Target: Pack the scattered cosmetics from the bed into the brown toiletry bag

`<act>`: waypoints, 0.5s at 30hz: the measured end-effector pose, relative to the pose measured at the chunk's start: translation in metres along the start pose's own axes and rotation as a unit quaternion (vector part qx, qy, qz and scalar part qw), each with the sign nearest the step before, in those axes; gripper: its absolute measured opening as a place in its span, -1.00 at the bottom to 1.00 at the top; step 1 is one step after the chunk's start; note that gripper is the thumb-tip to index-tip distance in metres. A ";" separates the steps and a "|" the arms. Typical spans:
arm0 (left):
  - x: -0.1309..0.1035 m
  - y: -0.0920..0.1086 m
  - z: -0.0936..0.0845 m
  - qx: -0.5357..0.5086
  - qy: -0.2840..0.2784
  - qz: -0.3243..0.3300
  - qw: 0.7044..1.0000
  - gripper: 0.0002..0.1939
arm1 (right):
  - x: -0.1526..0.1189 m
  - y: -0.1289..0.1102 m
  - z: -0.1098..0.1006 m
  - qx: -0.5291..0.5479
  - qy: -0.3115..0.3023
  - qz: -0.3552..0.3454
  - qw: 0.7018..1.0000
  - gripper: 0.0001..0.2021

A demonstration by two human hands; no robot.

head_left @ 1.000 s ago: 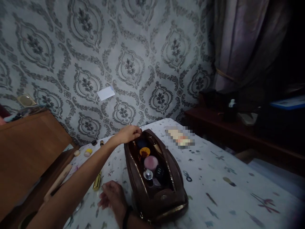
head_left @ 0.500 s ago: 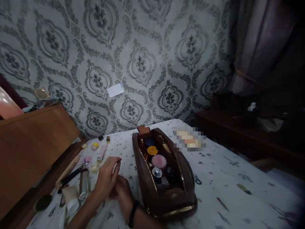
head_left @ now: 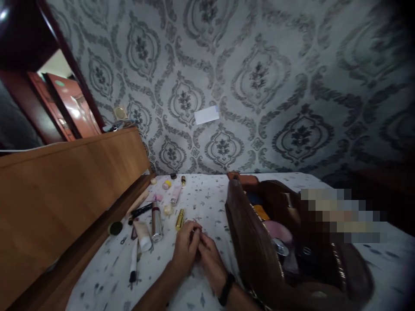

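Meeting at lower centre, left hand [head_left: 185, 246] and right hand [head_left: 212, 261] touch, can't tell if gripping anything! Gold cosmetic tube [head_left: 180, 219] just beyond: probably light, slippery; pinch mid-barrel. Brown bag [head_left: 241, 233], lower right, looks supple, weighty; support both sides.

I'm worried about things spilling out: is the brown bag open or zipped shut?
Open. On the brown bag, the rows of gold zipper teeth stand apart, and a pink round item shows inside.

Left hand [head_left: 186, 246] now off brown bag [head_left: 238, 222]
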State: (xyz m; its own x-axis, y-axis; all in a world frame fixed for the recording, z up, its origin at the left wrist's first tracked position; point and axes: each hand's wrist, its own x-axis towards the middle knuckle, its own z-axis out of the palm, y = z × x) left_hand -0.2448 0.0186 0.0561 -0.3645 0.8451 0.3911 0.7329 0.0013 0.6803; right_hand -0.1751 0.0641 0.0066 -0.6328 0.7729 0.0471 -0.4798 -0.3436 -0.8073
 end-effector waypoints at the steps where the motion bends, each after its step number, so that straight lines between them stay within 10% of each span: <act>1: 0.000 -0.001 -0.001 -0.005 -0.001 0.002 1.000 -0.77 | 0.000 0.001 0.000 -0.004 -0.003 0.002 1.000 -0.45; 15: 0.002 -0.013 -0.002 -0.148 0.014 0.005 0.989 -0.54 | -0.010 -0.013 0.000 -0.231 0.058 -0.137 0.961 -0.61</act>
State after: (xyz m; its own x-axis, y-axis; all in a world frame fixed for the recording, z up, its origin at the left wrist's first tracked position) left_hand -0.2566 0.0194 0.0498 -0.3765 0.8292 0.4132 0.5385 -0.1670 0.8259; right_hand -0.1626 0.0605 0.0165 -0.4371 0.8637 0.2509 -0.2800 0.1344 -0.9506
